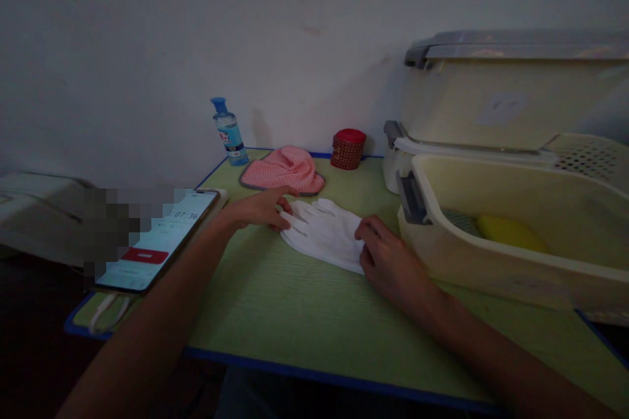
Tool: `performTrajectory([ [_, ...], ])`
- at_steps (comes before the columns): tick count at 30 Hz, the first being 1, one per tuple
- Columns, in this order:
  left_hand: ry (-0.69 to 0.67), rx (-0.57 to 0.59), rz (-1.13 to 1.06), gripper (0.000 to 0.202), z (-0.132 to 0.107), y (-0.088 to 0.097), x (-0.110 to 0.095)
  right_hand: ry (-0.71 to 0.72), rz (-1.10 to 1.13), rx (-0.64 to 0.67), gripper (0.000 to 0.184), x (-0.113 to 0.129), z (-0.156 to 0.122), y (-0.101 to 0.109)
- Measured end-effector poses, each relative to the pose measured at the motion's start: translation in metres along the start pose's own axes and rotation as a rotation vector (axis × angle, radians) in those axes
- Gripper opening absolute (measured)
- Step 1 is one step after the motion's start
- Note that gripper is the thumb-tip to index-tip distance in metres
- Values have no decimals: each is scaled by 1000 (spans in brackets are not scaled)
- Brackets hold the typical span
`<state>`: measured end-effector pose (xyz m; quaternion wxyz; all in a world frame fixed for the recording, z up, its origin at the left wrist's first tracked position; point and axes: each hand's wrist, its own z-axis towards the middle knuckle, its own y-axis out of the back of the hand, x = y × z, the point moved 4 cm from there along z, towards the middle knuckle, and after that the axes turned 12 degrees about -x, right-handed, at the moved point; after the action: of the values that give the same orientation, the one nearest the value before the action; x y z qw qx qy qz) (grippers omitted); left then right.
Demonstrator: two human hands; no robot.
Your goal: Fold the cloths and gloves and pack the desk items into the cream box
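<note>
A white glove (327,236) lies flat on the green table, its fingers toward the left and its cuff toward the right. My left hand (265,207) pinches the glove's fingertips, with the index finger stretched out above them. At the cuff end, my right hand (388,262) has curled fingers closed on the edge. Whether a second glove lies underneath I cannot tell. Just behind the glove rests a folded pink cloth (285,170) with a dark border.
An open cream bin (491,275) on the right holds a yellow item (511,232); a lidded bin (472,98) stands behind it. At the back are a blue bottle (229,134) and a red woven container (348,149). A phone (162,236) lies at the left edge of the table (275,314).
</note>
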<state>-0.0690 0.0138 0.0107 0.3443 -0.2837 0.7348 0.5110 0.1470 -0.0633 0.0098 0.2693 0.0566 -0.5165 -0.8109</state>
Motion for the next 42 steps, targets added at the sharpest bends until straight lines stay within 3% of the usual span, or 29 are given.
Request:
performTrajectory([
  [5,10,6,-26,79,-2,1,0,31,60,-78,25,0,0,2],
  [11,-13,-11,130,71,1,-1,2,8,36,16,24,-1,1,-4],
  [21,-118,-52,388,73,3,-3,0,-7,-56,109,20,2,0,0],
  [24,-118,-60,360,63,1,1,-2,22,-121,101,17,4,1,2],
  [30,-6,-55,86,39,4,5,2,103,-139,11,19,5,1,3],
  [33,13,-67,61,31,8,4,5,138,-79,49,27,5,-1,-2],
  [37,-21,-71,105,23,10,3,5,170,29,129,36,6,-3,-9],
  [42,-121,-131,270,24,11,5,3,180,71,106,40,6,-2,-9],
])
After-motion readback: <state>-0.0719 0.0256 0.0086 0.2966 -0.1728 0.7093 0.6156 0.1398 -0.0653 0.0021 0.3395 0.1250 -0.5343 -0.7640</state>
